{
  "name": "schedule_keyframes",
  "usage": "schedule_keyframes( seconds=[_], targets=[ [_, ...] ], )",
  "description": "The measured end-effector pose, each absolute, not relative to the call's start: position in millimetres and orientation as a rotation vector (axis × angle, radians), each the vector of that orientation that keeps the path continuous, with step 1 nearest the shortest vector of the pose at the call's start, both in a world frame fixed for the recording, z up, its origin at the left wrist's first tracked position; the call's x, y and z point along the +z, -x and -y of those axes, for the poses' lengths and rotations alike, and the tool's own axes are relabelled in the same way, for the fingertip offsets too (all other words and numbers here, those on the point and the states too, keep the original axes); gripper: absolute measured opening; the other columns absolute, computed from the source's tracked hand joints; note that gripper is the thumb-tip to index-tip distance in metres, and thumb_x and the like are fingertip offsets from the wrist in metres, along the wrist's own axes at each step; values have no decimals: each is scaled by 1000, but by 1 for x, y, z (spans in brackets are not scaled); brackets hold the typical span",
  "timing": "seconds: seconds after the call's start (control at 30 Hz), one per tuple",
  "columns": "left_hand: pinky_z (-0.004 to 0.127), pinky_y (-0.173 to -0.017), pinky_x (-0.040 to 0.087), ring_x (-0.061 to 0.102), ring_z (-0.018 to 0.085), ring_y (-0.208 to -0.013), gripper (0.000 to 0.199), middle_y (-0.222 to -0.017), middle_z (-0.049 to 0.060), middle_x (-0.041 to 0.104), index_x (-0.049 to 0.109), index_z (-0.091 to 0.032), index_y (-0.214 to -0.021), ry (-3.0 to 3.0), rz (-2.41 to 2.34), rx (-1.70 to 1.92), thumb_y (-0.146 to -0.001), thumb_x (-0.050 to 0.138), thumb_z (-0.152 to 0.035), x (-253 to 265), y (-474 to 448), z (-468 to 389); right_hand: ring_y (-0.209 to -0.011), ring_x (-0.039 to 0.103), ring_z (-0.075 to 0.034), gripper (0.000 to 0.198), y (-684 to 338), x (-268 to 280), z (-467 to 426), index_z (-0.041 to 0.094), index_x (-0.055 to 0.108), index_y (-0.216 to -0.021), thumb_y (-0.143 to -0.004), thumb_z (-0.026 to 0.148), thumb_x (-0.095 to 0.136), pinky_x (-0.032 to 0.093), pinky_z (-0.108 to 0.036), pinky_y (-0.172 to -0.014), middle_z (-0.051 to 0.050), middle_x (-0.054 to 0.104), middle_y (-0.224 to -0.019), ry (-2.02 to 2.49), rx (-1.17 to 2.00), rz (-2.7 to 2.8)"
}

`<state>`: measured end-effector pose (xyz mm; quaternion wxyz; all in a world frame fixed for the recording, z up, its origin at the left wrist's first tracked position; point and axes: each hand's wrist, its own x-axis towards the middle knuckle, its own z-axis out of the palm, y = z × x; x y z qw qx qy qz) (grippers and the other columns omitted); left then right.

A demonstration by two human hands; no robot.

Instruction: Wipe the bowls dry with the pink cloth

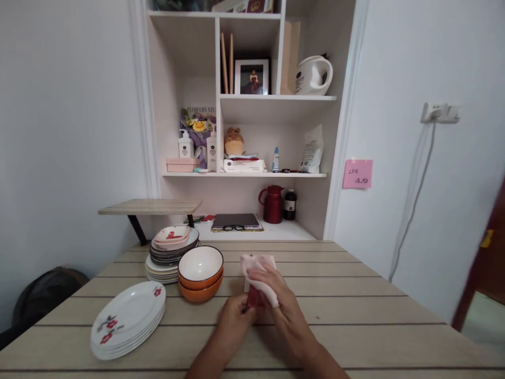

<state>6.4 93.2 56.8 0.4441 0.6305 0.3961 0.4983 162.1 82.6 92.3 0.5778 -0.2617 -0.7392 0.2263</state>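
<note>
Above the slatted table, my left hand (235, 321) is closed on the near edge of a small dark red item (254, 299). That item has a pale edge on its left side, and most of it is hidden, so I cannot tell its kind. My right hand (287, 310) presses a pale pink cloth (256, 263) over the item's upper part, with the fingers bent around the cloth. The nearest dishes are two stacked orange bowls (200, 290) with white insides, to the left of my hands.
Oval plates (130, 316) with red flowers are stacked at the left front. Behind them stand dark-rimmed plates (173, 257) topped by small pink dishes (172, 237). A raised wooden shelf (150, 207) overhangs the back left. A red jug (273, 204) and a laptop (235, 220) sit in the back alcove.
</note>
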Motion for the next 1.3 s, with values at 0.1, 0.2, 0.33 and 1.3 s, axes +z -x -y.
schedule_keyframes(
  seconds=[0.1,0.2,0.33,1.3],
  targets=[
    [26,-61,27,40,15,-63,25,-62,-4,48,55,-20,-64,-1629,-1052,1226,-73,70,-37,55,-7,-91,-125,64,-33,40,-166,97,-84,29,76,-120,-95,56,62,48,-46,-109,-8,75,-129,692,732,1401],
    [27,-62,29,48,18,-65,15,-66,-1,58,59,-21,-66,-1889,-1196,1200,-79,65,-25,54,-8,-85,-104,73,-30,52,-177,98,-98,24,70,-125,-89,61,67,58,-40,-91,-7,79,-110,754,875,880],
    [29,-67,35,62,23,-75,9,-81,4,72,67,-23,-82,-2219,-1354,1116,-86,62,-17,55,-11,-79,-108,71,-28,45,-190,95,-114,22,68,-115,-86,56,70,55,-38,-97,-6,77,-109,769,800,573],
    [52,-104,46,69,25,-93,23,-95,3,74,66,-23,-95,-2784,-1314,1148,-87,62,-2,70,-17,-69,-102,69,-28,42,-175,91,-96,29,75,-105,-78,6,52,43,-43,-91,-6,77,-107,1066,58,1774]
  ],
)
